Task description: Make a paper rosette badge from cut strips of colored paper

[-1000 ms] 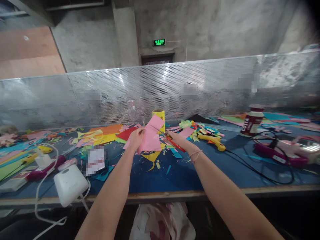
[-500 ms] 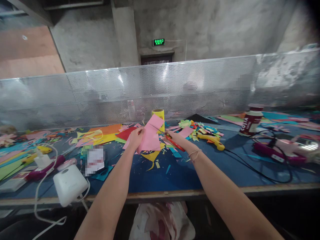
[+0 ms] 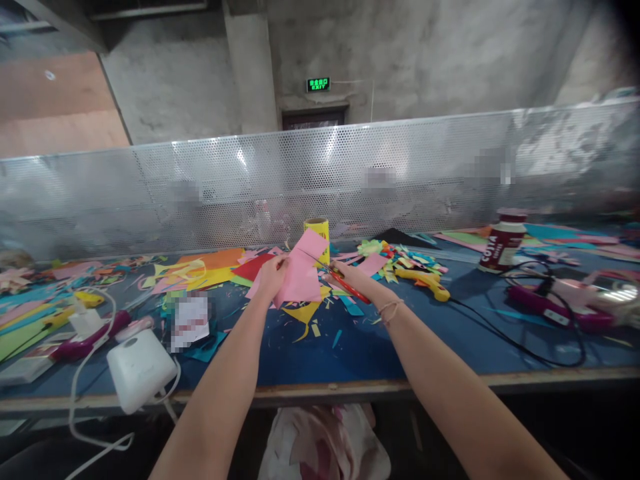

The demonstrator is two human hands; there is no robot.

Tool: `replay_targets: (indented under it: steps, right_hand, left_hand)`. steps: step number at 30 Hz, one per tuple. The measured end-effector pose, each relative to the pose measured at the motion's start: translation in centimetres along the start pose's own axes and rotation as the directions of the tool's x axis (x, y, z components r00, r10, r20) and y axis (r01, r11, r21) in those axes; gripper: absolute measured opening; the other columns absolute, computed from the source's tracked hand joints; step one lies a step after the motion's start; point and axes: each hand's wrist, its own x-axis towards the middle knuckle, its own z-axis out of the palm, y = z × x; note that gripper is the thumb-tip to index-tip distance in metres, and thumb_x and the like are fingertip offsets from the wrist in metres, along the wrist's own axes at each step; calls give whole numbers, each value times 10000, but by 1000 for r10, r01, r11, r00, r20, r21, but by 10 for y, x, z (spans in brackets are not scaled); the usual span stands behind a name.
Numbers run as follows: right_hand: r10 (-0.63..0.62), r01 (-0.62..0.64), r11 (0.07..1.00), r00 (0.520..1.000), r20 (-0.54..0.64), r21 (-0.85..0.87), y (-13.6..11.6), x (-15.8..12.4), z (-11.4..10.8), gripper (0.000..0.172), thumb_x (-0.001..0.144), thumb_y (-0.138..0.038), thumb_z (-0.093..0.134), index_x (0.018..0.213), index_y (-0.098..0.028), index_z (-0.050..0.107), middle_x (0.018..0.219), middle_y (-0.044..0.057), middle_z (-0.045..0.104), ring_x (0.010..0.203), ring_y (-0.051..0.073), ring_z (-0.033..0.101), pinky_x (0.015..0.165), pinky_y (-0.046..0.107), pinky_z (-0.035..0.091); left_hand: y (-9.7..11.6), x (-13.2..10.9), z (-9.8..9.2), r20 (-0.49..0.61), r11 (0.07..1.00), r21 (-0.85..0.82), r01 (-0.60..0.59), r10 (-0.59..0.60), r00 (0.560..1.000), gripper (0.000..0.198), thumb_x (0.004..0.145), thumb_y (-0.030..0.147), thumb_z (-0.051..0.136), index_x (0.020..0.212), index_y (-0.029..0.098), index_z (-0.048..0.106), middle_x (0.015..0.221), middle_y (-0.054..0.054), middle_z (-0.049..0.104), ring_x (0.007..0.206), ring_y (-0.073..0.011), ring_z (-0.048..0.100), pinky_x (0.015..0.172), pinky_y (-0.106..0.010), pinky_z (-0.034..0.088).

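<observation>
A sheet of pink paper [image 3: 299, 280] is pinched in my left hand [image 3: 276, 272], raised over the middle of the table. My right hand [image 3: 350, 277] grips a pair of scissors with red handles [image 3: 356, 291], its blades reaching left onto the sheet. A slit runs into the pink paper by the blades. Behind the sheet stands a yellow tube [image 3: 317, 228], partly covered by it. Under and around my hands lie a red sheet [image 3: 253, 266], a yellow scrap [image 3: 302, 312] and small cuttings.
Right of my hands lie a yellow glue gun [image 3: 424, 283] with a black cord, a heap of paper strips [image 3: 383, 257] and a dark red bottle [image 3: 504, 241]. At left are a white box-shaped device [image 3: 140, 370] and cords. A perforated metal panel [image 3: 225, 193] closes the back.
</observation>
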Motion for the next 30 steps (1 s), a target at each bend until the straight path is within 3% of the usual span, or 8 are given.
replay_targets:
  steps: [30]
  right_hand:
    - [-8, 9, 998, 1000, -16, 55, 1, 0, 1, 361, 807, -501, 433, 949, -176, 495, 863, 89, 621, 779, 201, 584, 663, 289, 425]
  left_hand:
    - [3, 0, -2, -12, 1000, -17, 10, -10, 1000, 263, 819, 296, 466, 939, 156, 653, 996, -76, 666, 943, -203, 591, 848, -311, 426]
